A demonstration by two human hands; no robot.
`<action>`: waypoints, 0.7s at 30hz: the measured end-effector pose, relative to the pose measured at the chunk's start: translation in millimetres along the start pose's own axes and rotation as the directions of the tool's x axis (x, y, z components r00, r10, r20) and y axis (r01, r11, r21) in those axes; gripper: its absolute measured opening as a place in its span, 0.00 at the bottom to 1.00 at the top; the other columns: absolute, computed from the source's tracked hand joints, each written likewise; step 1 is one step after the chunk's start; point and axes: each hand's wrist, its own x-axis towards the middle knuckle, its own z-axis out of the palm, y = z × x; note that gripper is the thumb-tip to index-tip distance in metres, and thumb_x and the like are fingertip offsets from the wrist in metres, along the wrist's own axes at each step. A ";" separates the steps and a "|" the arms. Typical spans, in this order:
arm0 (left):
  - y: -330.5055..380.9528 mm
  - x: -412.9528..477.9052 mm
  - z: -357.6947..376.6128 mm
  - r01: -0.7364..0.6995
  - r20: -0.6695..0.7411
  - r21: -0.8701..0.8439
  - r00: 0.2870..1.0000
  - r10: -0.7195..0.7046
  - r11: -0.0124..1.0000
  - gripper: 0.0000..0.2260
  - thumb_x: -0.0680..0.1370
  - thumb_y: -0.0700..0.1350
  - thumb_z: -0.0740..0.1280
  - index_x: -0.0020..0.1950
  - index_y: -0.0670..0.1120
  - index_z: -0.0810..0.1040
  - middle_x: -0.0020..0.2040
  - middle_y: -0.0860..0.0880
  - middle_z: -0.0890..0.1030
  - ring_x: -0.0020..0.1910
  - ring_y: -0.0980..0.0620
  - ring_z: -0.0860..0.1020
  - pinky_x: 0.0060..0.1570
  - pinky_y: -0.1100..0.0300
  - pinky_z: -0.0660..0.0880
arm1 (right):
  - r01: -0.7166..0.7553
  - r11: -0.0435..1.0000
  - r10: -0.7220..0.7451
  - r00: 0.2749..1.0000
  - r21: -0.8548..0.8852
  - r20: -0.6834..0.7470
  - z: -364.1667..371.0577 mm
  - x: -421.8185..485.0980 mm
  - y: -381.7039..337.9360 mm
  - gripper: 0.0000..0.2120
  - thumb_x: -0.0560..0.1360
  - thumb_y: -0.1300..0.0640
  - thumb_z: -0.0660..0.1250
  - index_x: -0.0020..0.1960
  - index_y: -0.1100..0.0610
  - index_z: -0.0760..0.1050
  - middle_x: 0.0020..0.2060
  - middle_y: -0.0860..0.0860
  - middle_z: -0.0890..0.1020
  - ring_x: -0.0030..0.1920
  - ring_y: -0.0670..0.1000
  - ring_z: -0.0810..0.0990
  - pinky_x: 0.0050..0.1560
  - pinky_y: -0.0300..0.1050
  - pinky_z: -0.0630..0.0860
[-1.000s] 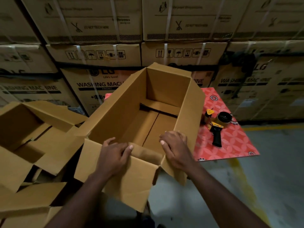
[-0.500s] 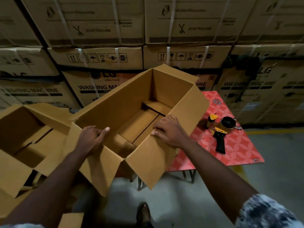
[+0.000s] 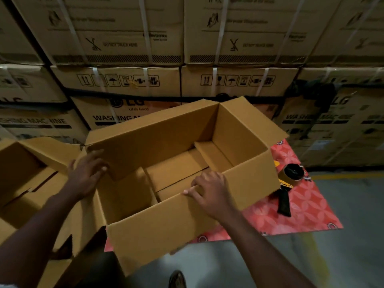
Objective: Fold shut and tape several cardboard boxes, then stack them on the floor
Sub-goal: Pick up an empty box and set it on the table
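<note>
1 open box (image 3: 166, 235): right hand (image 3: 209, 190) hooks fingers over near wall, left hand (image 3: 87, 173) braces end, fingers straight, for folding.

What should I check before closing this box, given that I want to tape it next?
1. Box on the table: ok, though its near corner juts past the edge.
2. Bottom flaps flat inside: ok.
3. Underside taped: cannot tell, it is hidden.
4. Top flaps folded in: not ok, all are open.
5. Hands on the box: ok. The left hand touches its left end and the right hand holds the near rim.
6. Tape dispenser at hand: ok, it lies on the table right of the box.
</note>
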 end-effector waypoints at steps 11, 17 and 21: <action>23.9 76.2 -8.1 0.150 -0.034 -0.260 0.986 -0.164 0.954 0.19 0.80 0.37 0.66 0.71 0.45 0.71 0.71 0.39 0.72 0.67 0.36 0.72 0.64 0.38 0.71 | -0.140 0.987 0.138 0.990 -0.083 -0.031 19.8 -2.7 -41.5 0.24 0.77 0.29 0.55 0.48 0.46 0.79 0.48 0.43 0.79 0.52 0.48 0.72 0.53 0.50 0.63; 61.8 109.3 -6.4 0.191 -0.146 -0.239 0.962 -0.230 0.952 0.22 0.77 0.40 0.73 0.71 0.42 0.74 0.64 0.35 0.78 0.62 0.34 0.77 0.58 0.38 0.73 | -0.245 0.958 0.240 0.969 -0.149 -0.052 18.6 16.4 -39.6 0.26 0.77 0.28 0.54 0.48 0.47 0.79 0.48 0.45 0.80 0.53 0.50 0.74 0.53 0.54 0.68; 88.9 88.6 -16.3 0.158 -0.296 -0.400 0.910 -0.290 0.903 0.18 0.81 0.47 0.69 0.69 0.42 0.76 0.66 0.37 0.77 0.65 0.37 0.75 0.60 0.40 0.73 | -0.280 0.949 0.271 0.959 -0.147 -0.077 17.9 21.2 -40.1 0.35 0.77 0.25 0.45 0.49 0.48 0.81 0.48 0.46 0.81 0.53 0.51 0.74 0.53 0.55 0.68</action>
